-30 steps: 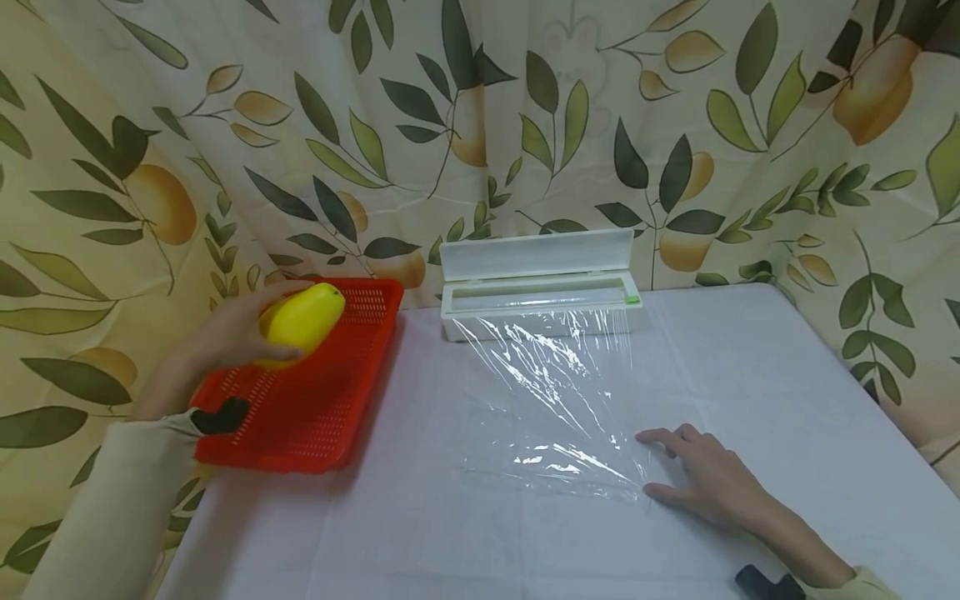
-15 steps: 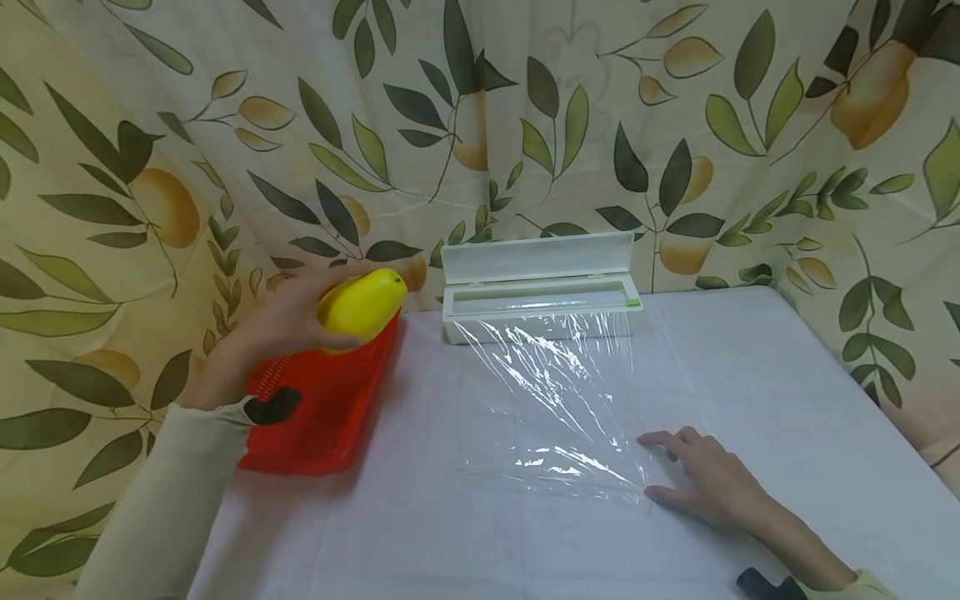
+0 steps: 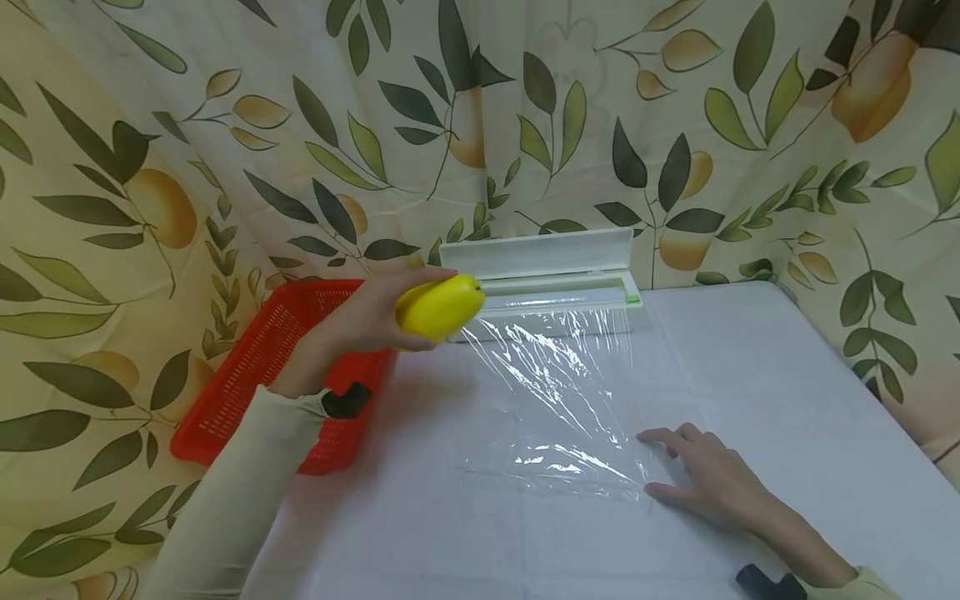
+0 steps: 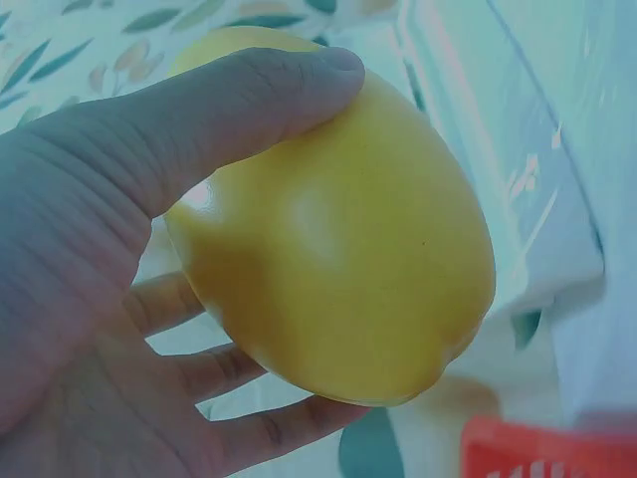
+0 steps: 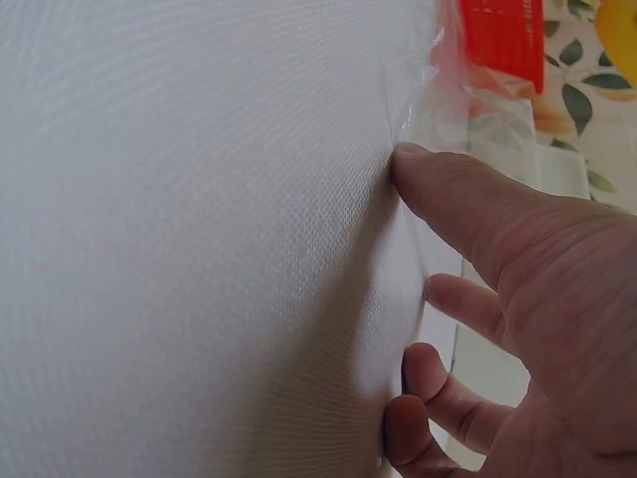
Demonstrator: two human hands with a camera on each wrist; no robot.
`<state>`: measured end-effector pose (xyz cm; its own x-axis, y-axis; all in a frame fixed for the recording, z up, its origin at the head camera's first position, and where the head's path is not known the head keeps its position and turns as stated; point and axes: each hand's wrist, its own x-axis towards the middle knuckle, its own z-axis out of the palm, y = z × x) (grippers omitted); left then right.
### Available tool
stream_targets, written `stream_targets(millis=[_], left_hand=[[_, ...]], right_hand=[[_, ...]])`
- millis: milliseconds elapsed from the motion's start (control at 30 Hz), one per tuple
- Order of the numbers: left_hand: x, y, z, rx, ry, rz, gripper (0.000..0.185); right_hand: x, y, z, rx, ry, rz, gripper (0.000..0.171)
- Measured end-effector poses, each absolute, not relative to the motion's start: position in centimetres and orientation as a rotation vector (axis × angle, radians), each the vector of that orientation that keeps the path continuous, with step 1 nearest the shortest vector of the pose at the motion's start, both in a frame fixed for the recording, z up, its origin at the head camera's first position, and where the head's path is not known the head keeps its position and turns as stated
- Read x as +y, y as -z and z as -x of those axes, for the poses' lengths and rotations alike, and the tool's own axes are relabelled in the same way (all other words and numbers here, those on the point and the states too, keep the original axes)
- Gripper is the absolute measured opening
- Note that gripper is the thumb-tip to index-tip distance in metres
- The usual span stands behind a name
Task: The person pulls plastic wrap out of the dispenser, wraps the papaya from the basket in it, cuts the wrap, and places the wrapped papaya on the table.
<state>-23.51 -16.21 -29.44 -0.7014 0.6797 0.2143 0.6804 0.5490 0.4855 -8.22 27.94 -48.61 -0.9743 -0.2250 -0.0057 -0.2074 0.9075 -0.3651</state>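
Observation:
My left hand (image 3: 375, 317) grips a yellow mango (image 3: 441, 307), carried in the air between the red basket (image 3: 247, 375) and the white cling-film dispenser (image 3: 540, 279). In the left wrist view the thumb and fingers curl round the mango (image 4: 338, 269). A sheet of clear film (image 3: 555, 392) is pulled out from the dispenser across the white table (image 3: 750, 358). My right hand (image 3: 701, 475) lies flat with spread fingers on the film's near right corner; in the right wrist view its fingertips (image 5: 418, 164) press on the cloth.
A leaf-and-fruit patterned curtain (image 3: 480, 125) hangs close behind and to both sides of the table. The red basket sits at the table's left edge, partly over it. The dispenser's lid stands open at the back.
My left hand has lifted the mango out of the red basket and carried it rightward to just beside the dispenser. The right hand has stayed on the film.

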Motion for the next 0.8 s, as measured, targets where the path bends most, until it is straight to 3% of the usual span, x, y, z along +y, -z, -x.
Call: stream_targets(millis=[800], left_hand=[[-4.3, 37.7, 24.6, -2.812, 0.761, 1.542, 0.079]], right_hand=[[27.9, 48.5, 8.3, 3.000, 0.528, 0.309, 0.071]])
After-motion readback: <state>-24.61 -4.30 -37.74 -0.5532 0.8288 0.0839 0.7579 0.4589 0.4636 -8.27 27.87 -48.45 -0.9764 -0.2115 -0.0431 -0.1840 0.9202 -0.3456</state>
